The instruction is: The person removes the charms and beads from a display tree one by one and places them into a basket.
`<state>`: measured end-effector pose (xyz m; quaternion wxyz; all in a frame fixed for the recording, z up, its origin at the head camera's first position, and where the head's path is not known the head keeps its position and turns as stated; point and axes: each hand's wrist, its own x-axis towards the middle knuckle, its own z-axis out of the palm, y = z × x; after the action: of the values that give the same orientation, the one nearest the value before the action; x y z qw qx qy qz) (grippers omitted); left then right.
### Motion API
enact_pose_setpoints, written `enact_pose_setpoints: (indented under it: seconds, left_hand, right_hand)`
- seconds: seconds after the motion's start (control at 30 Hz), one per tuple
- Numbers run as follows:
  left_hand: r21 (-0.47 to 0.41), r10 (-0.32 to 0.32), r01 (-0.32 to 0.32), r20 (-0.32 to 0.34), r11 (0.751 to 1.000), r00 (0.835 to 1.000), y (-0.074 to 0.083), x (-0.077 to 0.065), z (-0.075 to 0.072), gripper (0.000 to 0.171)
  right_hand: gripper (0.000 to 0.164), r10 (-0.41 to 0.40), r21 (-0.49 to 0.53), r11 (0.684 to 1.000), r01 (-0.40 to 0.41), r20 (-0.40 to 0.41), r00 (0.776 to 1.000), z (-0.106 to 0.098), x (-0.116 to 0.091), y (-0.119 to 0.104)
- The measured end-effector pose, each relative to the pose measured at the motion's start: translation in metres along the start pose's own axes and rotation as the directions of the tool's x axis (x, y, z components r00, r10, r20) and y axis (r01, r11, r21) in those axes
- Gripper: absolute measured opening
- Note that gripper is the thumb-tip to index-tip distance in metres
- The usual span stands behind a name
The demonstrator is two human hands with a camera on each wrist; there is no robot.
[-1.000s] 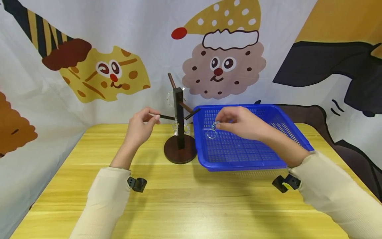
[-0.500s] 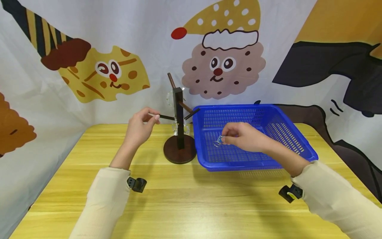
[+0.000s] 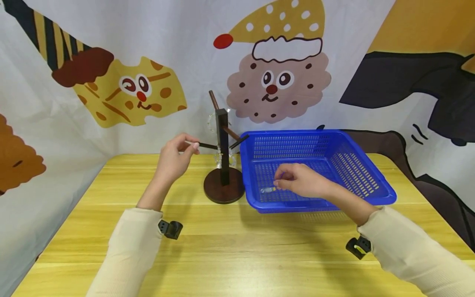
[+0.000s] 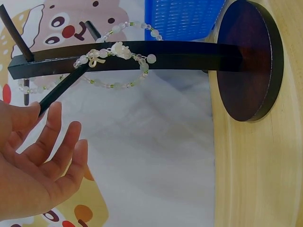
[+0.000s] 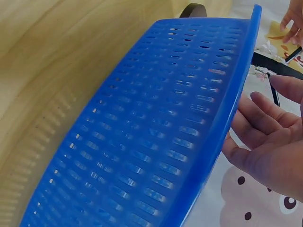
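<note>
My left hand point(image 3: 173, 159) pinches the end of a dark peg point(image 4: 64, 89) on a wooden rack point(image 3: 224, 152) between thumb and index finger; its other fingers are spread. Beaded bracelets point(image 4: 116, 85) with clear and pale beads hang round the rack's pegs and post. My right hand point(image 3: 302, 180) is over the blue plastic basket point(image 3: 319, 208), palm inward, fingers loosely bent. In the right wrist view the thumb stands apart from the fingers, with nothing seen between them. Just below its fingertips, in the basket, is a small clear bracelet-like trinket point(image 3: 268, 190) with a yellow bit.
The basket stands right beside the rack's round base point(image 4: 251, 61) on a light wooden table point(image 3: 237, 251). Behind the table hangs a white cloth point(image 3: 200, 62) printed with cartoon figures. A black camera mount point(image 3: 170, 229) sits on the left wrist, another point(image 3: 358, 246) on the right.
My right hand has moved down and nearer inside the basket area; the clear trinket that dangled from its fingers is now lower, apart from them. The left hand has stayed on the peg.
</note>
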<state>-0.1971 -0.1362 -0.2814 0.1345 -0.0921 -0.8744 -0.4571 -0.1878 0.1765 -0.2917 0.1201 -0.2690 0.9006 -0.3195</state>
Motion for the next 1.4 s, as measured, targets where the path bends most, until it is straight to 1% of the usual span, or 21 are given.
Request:
enact_pose_setpoints:
  seconds: [0.2, 0.47, 0.8, 1.1, 1.2, 1.4]
  left_hand:
    - [0.01, -0.001, 0.001, -0.001, 1.0, 1.0, 0.0, 0.0, -0.001, 0.018]
    - [0.013, -0.003, 0.003, 0.002, 1.0, 1.0, 0.0, 0.001, -0.001, 0.018]
    - [0.019, -0.005, 0.005, 0.005, 1.0, 1.0, 0.001, 0.002, -0.001, 0.018]
    - [0.019, -0.002, 0.002, 0.002, 1.0, 1.0, 0.001, 0.002, -0.001, 0.017]
    - [0.018, -0.002, 0.002, 0.001, 1.0, 1.0, 0.0, 0.002, -0.001, 0.017]
    - [0.02, -0.01, 0.01, 0.008, 1.0, 1.0, 0.001, 0.002, -0.001, 0.017]
  right_hand:
    - [0.012, -0.015, 0.0, 1.0, 0.015, -0.008, 1.0, -0.007, 0.003, -0.004]
    - [0.014, -0.01, 0.028, 1.0, 0.011, -0.041, 0.999, -0.012, 0.013, -0.008]
    - [0.018, -0.035, -0.045, 0.999, 0.031, -0.084, 0.996, -0.015, 0.028, -0.015]
    - [0.023, -0.036, -0.053, 0.998, 0.03, -0.11, 0.993, -0.022, 0.047, -0.021]
    - [0.025, -0.04, -0.064, 0.997, 0.033, -0.107, 0.993, -0.022, 0.054, -0.022]
    - [0.034, -0.009, -0.055, 0.998, 0.005, -0.088, 0.996, -0.024, 0.064, -0.025]
